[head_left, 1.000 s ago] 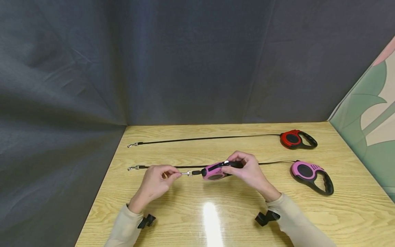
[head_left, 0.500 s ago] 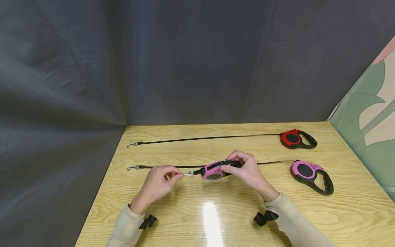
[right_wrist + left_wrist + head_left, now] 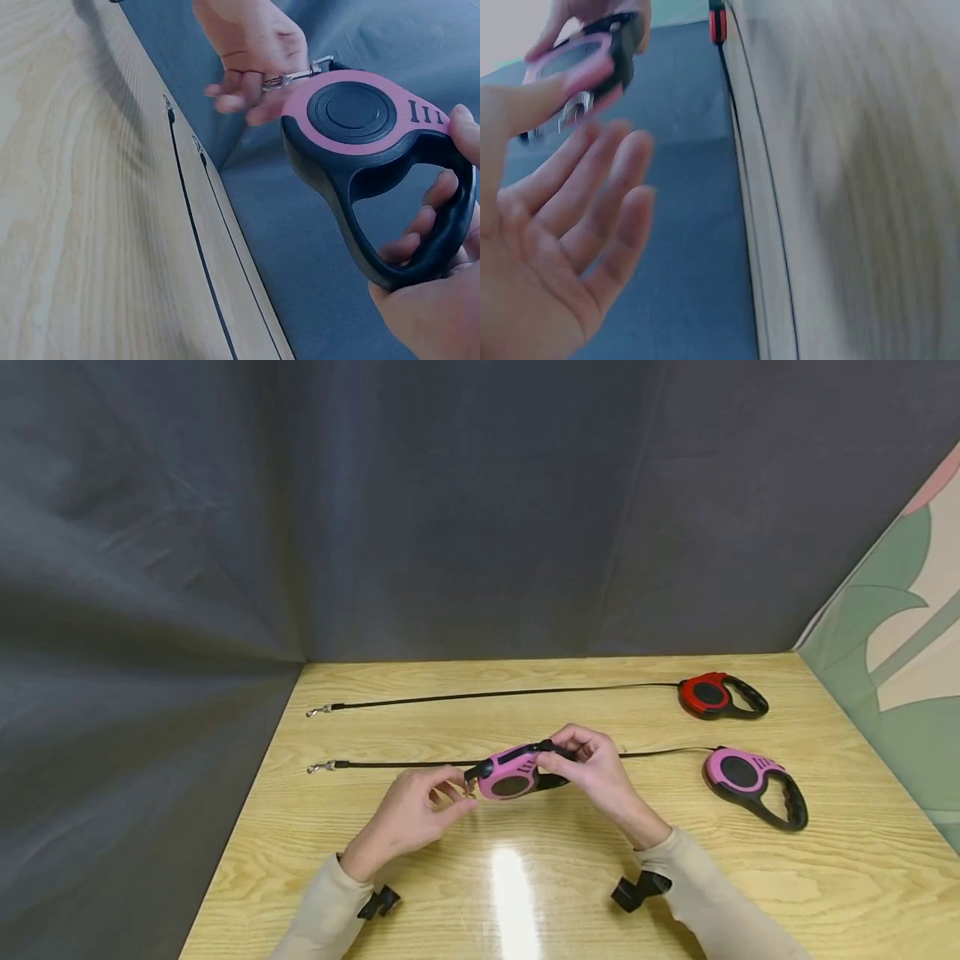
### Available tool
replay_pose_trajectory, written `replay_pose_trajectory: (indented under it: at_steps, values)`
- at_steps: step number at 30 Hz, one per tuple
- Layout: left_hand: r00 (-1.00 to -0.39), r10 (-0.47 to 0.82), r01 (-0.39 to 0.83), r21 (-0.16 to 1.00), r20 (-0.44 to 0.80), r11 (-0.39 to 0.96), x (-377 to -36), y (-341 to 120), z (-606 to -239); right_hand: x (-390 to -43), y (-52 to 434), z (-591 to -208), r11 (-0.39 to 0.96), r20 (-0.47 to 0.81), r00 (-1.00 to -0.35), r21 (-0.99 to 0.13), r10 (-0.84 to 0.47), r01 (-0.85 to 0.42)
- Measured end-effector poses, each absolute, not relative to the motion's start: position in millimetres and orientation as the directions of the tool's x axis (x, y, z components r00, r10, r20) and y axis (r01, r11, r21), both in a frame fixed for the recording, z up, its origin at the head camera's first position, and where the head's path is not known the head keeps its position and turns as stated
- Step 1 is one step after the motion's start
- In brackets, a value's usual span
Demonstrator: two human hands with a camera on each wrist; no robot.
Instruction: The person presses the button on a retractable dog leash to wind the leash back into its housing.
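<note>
My right hand (image 3: 596, 772) grips the black handle of a pink and black retractable dog leash (image 3: 510, 786), raised above the table with its nozzle to the left. In the right wrist view, fingers (image 3: 420, 225) curl through the handle loop. A silver snap hook (image 3: 289, 79) sticks out from the nozzle. Around that hook, my left hand (image 3: 416, 814) has its thumb and fingers parted. The left wrist view shows this palm (image 3: 547, 255) with spread fingers, the thumb overlapping the pink casing beside the hook.
A second pink leash (image 3: 738, 772) lies on the right of the wooden table (image 3: 360, 902), its cord (image 3: 405, 766) drawn out left behind my hands. Farther back lies a red leash (image 3: 707, 695), its cord stretched parallel. Dark cloth (image 3: 465, 510) hangs behind the table.
The left hand has moved right to the nozzle and loosened its pinch on the snap hook, which now hangs down. The held leash has turned slightly, showing more of its side.
</note>
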State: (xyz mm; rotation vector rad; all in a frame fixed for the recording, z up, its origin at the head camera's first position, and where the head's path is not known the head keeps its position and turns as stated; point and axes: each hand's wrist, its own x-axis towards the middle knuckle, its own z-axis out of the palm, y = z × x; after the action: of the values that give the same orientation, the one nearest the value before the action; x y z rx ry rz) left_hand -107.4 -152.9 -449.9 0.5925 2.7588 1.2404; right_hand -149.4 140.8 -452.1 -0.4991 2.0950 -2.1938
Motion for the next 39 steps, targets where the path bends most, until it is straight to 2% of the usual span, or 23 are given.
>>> replay_pose_trajectory:
  at_steps: [4,8,12,14,16,18,20,25,30,35,39]
  values:
    - [-0.938,0.311,0.303,0.801,0.154,0.516,-110.0,-145.2,-452.5,-149.0,138.8,-453.6,-0.188,0.156,-0.946,-0.977,-0.283,-0.105]
    - [-0.951,0.272,0.263,0.851,0.149,0.454,-113.3,-141.2,-455.1,-148.6,136.9,-456.5,-0.332,0.139,-0.94,-0.943,-0.312,-0.029]
    - [-0.945,0.299,0.264,0.853,0.135,0.45,-116.4,-138.0,-456.4,-148.0,134.8,-458.4,-0.346,0.109,-0.942,-0.938,-0.318,0.009]
    - [-0.945,0.303,0.255,0.848,0.119,0.464,-117.2,-136.9,-456.7,-147.1,134.5,-458.2,-0.248,0.086,-0.949,-0.969,-0.303,-0.009]
    - [-0.947,0.309,0.236,0.847,0.09,0.477,-117.8,-136.7,-457.8,-145.3,134.5,-457.5,-0.093,0.063,-0.955,-0.995,-0.288,-0.038]
    - [-0.948,0.312,0.213,0.847,0.059,0.487,-117.8,-136.8,-459.1,-143.1,135.7,-456.9,0.071,0.046,-0.959,-0.995,-0.279,-0.068]
    - [-0.951,0.309,0.17,0.861,0.015,0.48,-117.3,-136.6,-459.9,-141.3,137.3,-456.9,0.176,0.027,-0.959,-0.981,-0.281,-0.079]
    - [-0.947,0.295,0.018,0.893,-0.129,0.449,-115.2,-133.4,-463.6,-138.1,141.6,-463.7,0.31,-0.023,-0.966,-0.949,-0.257,-0.06]
    - [-0.915,0.3,-0.08,0.85,-0.27,0.521,-111.2,-131.2,-472.1,-134.9,145.0,-474.5,0.53,0.034,-0.977,-0.836,-0.212,-0.144]
    - [-0.897,0.314,-0.046,0.773,-0.31,0.632,-106.3,-129.2,-478.1,-129.4,146.3,-483.3,0.635,0.064,-0.964,-0.74,-0.26,-0.22]
    - [-0.893,0.321,0.0,0.715,-0.314,0.699,-104.2,-127.7,-479.6,-125.6,146.1,-487.2,0.67,0.052,-0.953,-0.7,-0.298,-0.247]
